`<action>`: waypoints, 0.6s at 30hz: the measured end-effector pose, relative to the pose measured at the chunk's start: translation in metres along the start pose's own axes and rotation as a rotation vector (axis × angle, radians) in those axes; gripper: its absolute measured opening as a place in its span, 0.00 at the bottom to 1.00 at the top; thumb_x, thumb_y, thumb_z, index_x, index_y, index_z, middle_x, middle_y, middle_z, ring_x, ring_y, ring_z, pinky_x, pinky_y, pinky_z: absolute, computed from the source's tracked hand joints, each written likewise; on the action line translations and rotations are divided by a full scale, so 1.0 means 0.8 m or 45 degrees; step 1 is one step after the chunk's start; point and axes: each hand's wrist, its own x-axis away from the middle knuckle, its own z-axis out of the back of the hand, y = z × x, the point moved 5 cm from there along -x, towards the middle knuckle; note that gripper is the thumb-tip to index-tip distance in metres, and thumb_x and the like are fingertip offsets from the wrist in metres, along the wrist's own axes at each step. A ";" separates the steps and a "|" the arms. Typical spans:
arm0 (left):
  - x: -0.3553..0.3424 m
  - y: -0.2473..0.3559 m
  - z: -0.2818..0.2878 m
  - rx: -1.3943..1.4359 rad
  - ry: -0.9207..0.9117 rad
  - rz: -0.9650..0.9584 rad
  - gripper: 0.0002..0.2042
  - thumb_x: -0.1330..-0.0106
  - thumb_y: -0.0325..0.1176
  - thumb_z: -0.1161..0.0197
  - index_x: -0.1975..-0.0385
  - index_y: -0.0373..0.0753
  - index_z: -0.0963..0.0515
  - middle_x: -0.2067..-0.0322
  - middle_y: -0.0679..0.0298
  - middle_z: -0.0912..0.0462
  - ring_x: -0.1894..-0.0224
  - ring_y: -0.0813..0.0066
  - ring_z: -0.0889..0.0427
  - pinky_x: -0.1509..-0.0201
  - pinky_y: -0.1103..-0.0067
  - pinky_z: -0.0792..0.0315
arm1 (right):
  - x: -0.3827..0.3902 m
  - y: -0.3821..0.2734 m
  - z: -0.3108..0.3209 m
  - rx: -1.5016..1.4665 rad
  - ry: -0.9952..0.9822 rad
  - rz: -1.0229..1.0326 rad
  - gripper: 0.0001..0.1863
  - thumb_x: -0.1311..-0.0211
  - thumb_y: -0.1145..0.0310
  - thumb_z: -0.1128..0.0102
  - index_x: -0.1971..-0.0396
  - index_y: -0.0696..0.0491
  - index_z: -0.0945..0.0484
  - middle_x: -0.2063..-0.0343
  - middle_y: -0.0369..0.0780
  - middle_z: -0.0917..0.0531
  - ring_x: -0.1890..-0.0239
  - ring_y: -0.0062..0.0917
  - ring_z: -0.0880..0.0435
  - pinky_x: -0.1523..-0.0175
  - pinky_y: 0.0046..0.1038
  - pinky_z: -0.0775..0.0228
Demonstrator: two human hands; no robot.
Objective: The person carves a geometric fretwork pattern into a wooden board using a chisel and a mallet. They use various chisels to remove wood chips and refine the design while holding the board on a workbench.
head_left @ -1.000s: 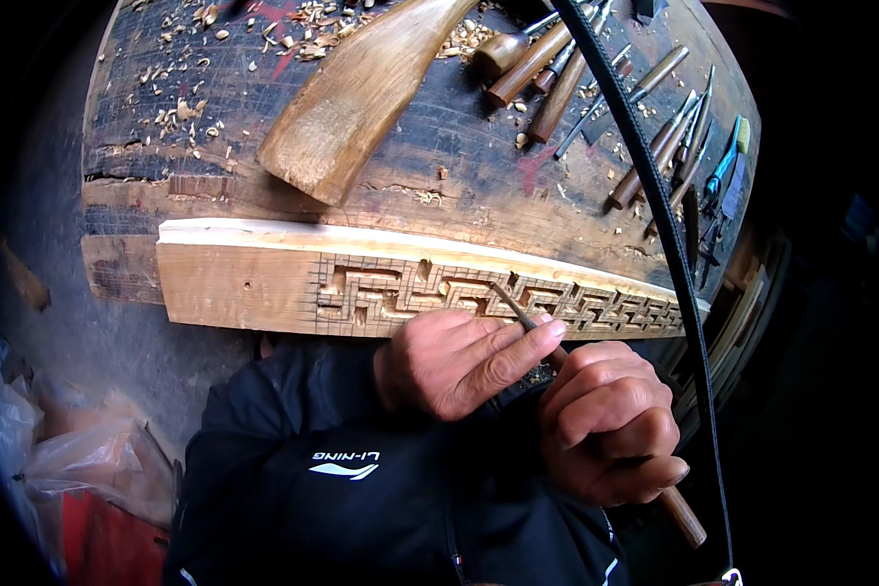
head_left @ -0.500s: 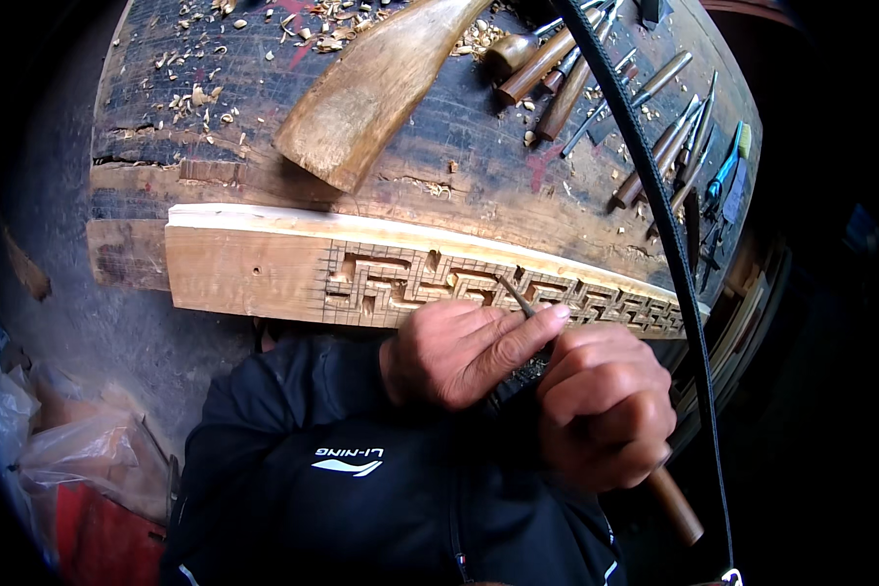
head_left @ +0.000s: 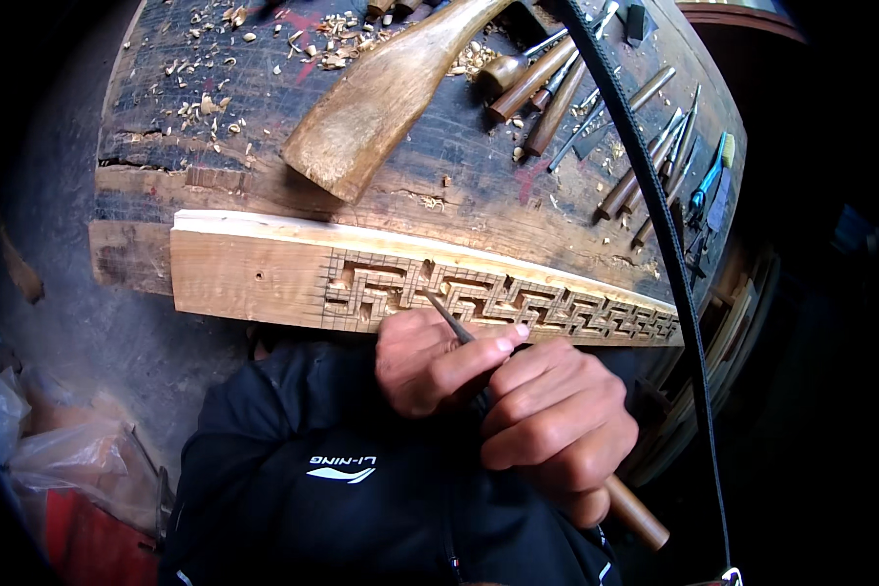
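A long pale board [head_left: 249,273] lies along the bench's near edge, its grid-marked face cut with a stepped, interlocking pattern of recesses. My left hand [head_left: 430,363] is closed around the metal shaft of a chisel [head_left: 444,313], resting just against the board's lower edge. The blade's tip points into the left part of the carving. Behind it, my right hand [head_left: 557,420] grips the same chisel, whose round wooden handle [head_left: 637,513] sticks out below toward the lower right.
A broad wooden mallet [head_left: 361,127] lies on the scarred bench [head_left: 142,195] among shavings, with several chisels and gouges [head_left: 547,117] and a teal-handled brush [head_left: 711,176] to its right. A dark strap crosses the right side. Plastic sheeting [head_left: 78,454] lies at lower left.
The chisel tip has shifted left along the carved pattern. Both my hands have moved left with it, and the right hand now sits slightly lower.
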 end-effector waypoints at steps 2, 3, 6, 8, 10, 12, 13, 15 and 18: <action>0.002 -0.002 0.003 0.007 -0.051 -0.068 0.19 0.24 0.31 0.29 0.38 0.31 0.21 0.65 0.53 0.05 0.72 0.70 0.07 0.75 0.78 0.23 | 0.008 -0.008 -0.010 0.054 -0.016 0.009 0.30 0.12 0.54 0.40 0.81 0.52 0.29 0.80 0.47 0.15 0.88 0.26 0.22 0.82 0.24 0.40; 0.002 0.001 0.000 0.023 -0.100 -0.077 0.19 0.24 0.31 0.28 0.38 0.32 0.22 0.65 0.56 0.05 0.74 0.72 0.09 0.76 0.80 0.26 | 0.015 -0.019 -0.016 0.106 0.054 -0.019 0.29 0.14 0.54 0.37 0.80 0.51 0.29 0.81 0.46 0.14 0.89 0.26 0.23 0.83 0.24 0.39; 0.001 0.003 -0.001 0.058 -0.350 -0.070 0.22 0.26 0.30 0.26 0.35 0.33 0.23 0.64 0.62 0.04 0.77 0.77 0.12 0.78 0.81 0.32 | 0.053 -0.042 -0.022 0.260 0.355 0.031 0.31 0.14 0.50 0.38 0.80 0.53 0.30 0.82 0.46 0.15 0.90 0.26 0.25 0.84 0.25 0.40; 0.003 0.002 0.000 0.031 -0.428 -0.080 0.26 0.28 0.27 0.25 0.33 0.32 0.24 0.63 0.68 0.04 0.78 0.80 0.15 0.78 0.80 0.35 | 0.066 -0.048 -0.023 0.376 0.535 0.137 0.35 0.12 0.48 0.41 0.82 0.55 0.30 0.80 0.50 0.15 0.89 0.28 0.25 0.83 0.26 0.42; 0.001 0.005 0.002 -0.015 -0.439 -0.062 0.26 0.29 0.27 0.25 0.32 0.32 0.24 0.64 0.68 0.05 0.79 0.80 0.15 0.78 0.80 0.35 | 0.065 -0.050 -0.019 0.347 0.460 0.084 0.35 0.11 0.47 0.43 0.81 0.55 0.30 0.80 0.50 0.15 0.90 0.28 0.26 0.84 0.26 0.41; -0.002 0.011 0.001 -0.067 -0.465 -0.054 0.26 0.30 0.27 0.25 0.33 0.32 0.22 0.65 0.67 0.05 0.78 0.79 0.14 0.78 0.80 0.33 | 0.064 -0.054 -0.014 0.345 0.347 0.025 0.35 0.11 0.44 0.45 0.79 0.55 0.29 0.81 0.49 0.15 0.90 0.28 0.25 0.84 0.26 0.38; -0.006 0.013 -0.003 -0.069 -0.486 -0.065 0.25 0.29 0.27 0.25 0.34 0.32 0.22 0.66 0.67 0.06 0.77 0.79 0.14 0.78 0.80 0.33 | 0.064 -0.059 -0.011 0.369 0.391 0.053 0.35 0.11 0.44 0.45 0.79 0.55 0.29 0.81 0.49 0.15 0.90 0.28 0.25 0.84 0.26 0.37; -0.012 0.018 -0.011 -0.078 -0.522 -0.072 0.23 0.29 0.28 0.25 0.36 0.32 0.20 0.66 0.67 0.06 0.76 0.78 0.13 0.77 0.79 0.32 | 0.067 -0.069 -0.007 0.409 0.477 0.096 0.35 0.11 0.45 0.45 0.77 0.56 0.28 0.82 0.49 0.16 0.91 0.29 0.25 0.84 0.27 0.35; -0.018 0.016 -0.031 -0.035 -0.562 -0.078 0.23 0.31 0.28 0.25 0.37 0.30 0.18 0.74 0.68 0.15 0.77 0.77 0.16 0.77 0.79 0.31 | 0.063 -0.078 0.002 0.615 0.439 0.046 0.33 0.10 0.43 0.46 0.77 0.52 0.31 0.82 0.43 0.16 0.89 0.27 0.21 0.83 0.26 0.30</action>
